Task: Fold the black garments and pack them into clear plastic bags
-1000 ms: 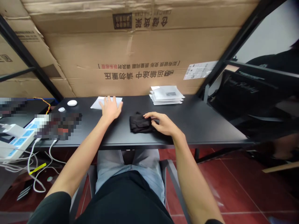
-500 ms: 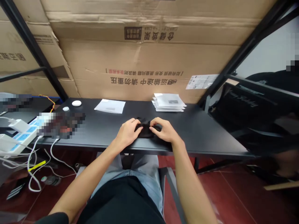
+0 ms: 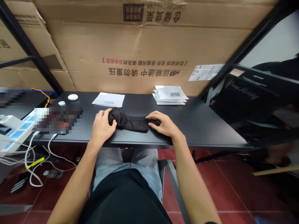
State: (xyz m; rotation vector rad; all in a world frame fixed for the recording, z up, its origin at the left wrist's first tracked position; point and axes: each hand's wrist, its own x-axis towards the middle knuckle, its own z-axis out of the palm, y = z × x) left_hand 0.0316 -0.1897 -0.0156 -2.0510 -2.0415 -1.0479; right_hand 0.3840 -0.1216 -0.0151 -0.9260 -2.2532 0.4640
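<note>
A long piece of folded black cloth (image 3: 135, 123) lies across the black table, bunched at its left end and flatter toward the right. My left hand (image 3: 101, 126), with a ring on one finger, is wrapped round the bunched end, thumb at the front. At the cloth's right end, my right hand (image 3: 164, 123) has its curled fingertips and thumb on the edge. What lies inside that hand's curl is dark and hard to make out.
Behind the cloth are a flat white packet (image 3: 109, 99) and a stack of white packets (image 3: 170, 95). Cardboard (image 3: 149, 46) walls the back. To the left stand a white round case (image 3: 73, 97), a small white cap (image 3: 61, 103) and a power strip (image 3: 17, 133) with cables.
My left hand has moved left with one end of the black cloth, which has gone from a small bundle to a stretched-out strip. My right hand stays about in place. The view has tilted down slightly.
</note>
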